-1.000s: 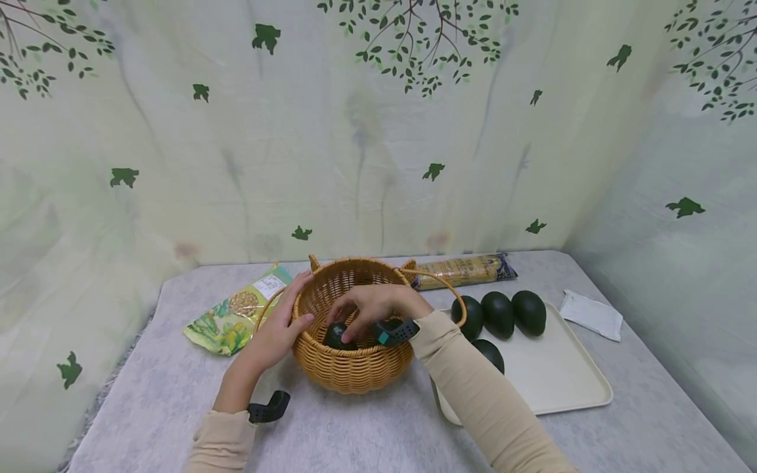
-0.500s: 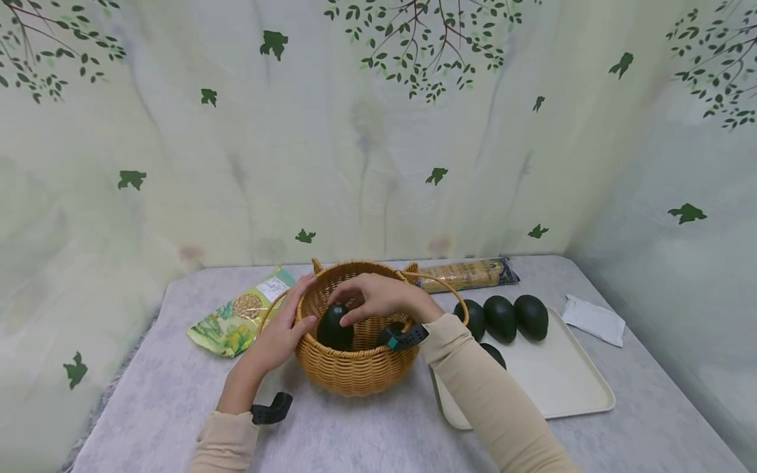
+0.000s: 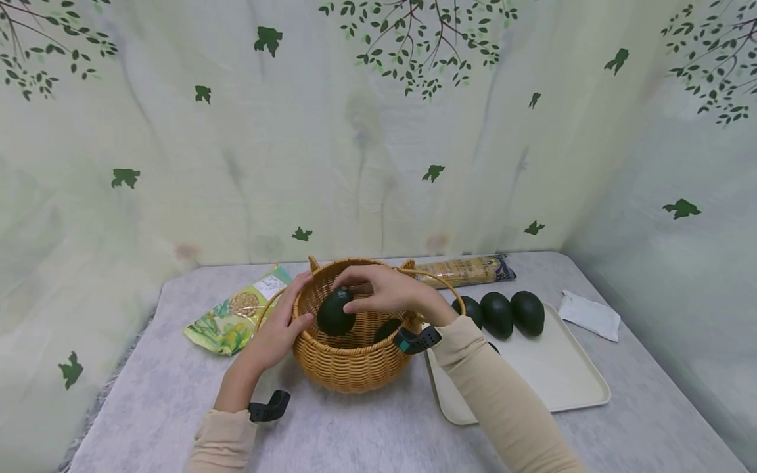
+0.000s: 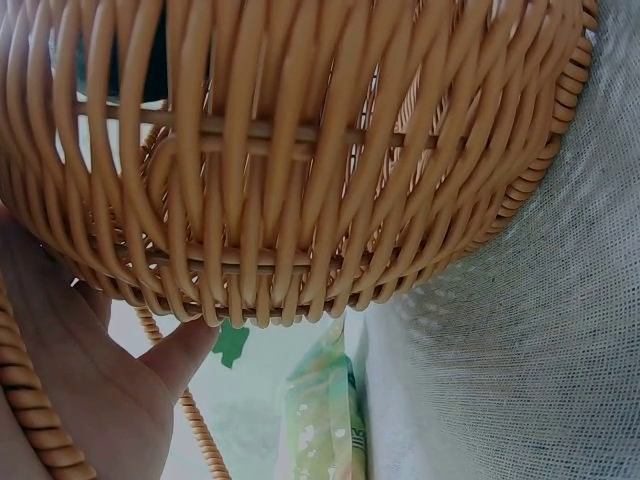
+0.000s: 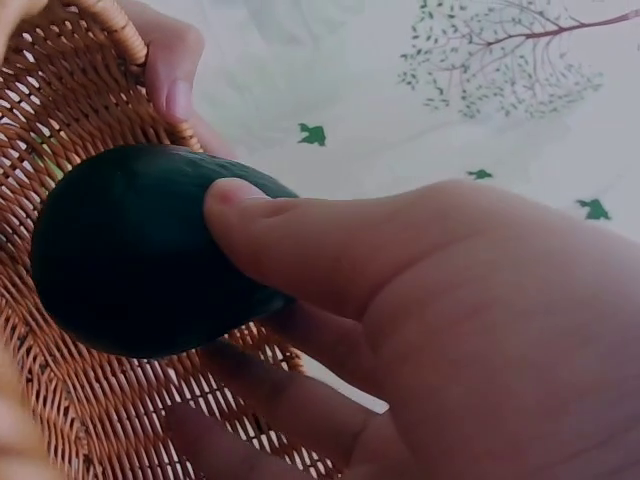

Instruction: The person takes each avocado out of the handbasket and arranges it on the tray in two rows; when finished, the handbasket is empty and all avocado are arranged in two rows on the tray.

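In the head view, my right hand (image 3: 381,292) pinches a dark green avocado (image 3: 336,312) between thumb and fingers, over the mouth of the wicker basket (image 3: 351,371). The right wrist view has this avocado (image 5: 140,250) close up, the thumb lying on its narrower end and the woven wall behind. Deeper in the basket sits another dark rounded thing (image 3: 387,330), partly covered by the right wrist. My left hand (image 3: 278,328) holds the basket's left rim, thumb at the edge. From below, the left wrist view shows the left thumb (image 4: 180,355) against the weave.
Right of the basket, a cream tray (image 3: 562,374) bears several avocados (image 3: 497,315), one mostly behind the right sleeve. A long noodle packet (image 3: 467,270) lies behind, a green-yellow bag (image 3: 236,312) at left, a white packet (image 3: 589,315) at far right. The basket handle (image 3: 452,289) leans rightward.
My right hand has raised the avocado from low in the basket to near its mouth, turning it more into view. My left hand has stayed on the rim.
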`<state>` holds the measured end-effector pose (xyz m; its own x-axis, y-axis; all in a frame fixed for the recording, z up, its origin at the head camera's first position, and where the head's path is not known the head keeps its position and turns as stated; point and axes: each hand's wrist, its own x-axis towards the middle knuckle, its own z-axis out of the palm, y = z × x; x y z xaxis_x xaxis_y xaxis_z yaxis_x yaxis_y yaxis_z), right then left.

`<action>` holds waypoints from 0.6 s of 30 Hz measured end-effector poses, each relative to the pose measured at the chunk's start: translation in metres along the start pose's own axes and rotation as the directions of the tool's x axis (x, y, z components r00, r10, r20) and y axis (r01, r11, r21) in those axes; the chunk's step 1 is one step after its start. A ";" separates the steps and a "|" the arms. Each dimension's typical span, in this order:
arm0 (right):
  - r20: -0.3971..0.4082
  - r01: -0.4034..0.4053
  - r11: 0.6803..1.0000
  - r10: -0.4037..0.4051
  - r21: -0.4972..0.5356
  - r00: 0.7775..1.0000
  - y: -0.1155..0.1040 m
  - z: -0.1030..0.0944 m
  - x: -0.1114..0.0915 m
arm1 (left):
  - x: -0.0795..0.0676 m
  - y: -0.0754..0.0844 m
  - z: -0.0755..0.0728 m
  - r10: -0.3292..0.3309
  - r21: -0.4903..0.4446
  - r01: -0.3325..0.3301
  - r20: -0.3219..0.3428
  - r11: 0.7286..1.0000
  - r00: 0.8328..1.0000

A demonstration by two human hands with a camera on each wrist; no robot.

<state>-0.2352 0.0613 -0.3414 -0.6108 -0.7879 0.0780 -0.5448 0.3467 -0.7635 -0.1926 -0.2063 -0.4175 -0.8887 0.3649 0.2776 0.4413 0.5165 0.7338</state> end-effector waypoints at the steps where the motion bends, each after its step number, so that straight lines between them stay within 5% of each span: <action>1: -0.005 0.004 1.000 -0.004 0.005 1.000 -0.001 0.000 -0.001 | 0.000 0.000 0.000 0.001 0.000 -0.001 0.000 1.000 1.000; 18: -0.125 -0.003 0.998 0.011 0.064 0.992 -0.002 0.002 -0.028 | 0.000 -0.001 0.000 0.018 -0.003 -0.018 -0.006 1.000 1.000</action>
<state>-0.2157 0.0818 -0.3429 -0.6838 -0.7143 0.1487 -0.5046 0.3158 -0.8035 -0.1928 -0.2068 -0.4186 -0.8813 0.3694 0.2949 0.4571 0.5076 0.7303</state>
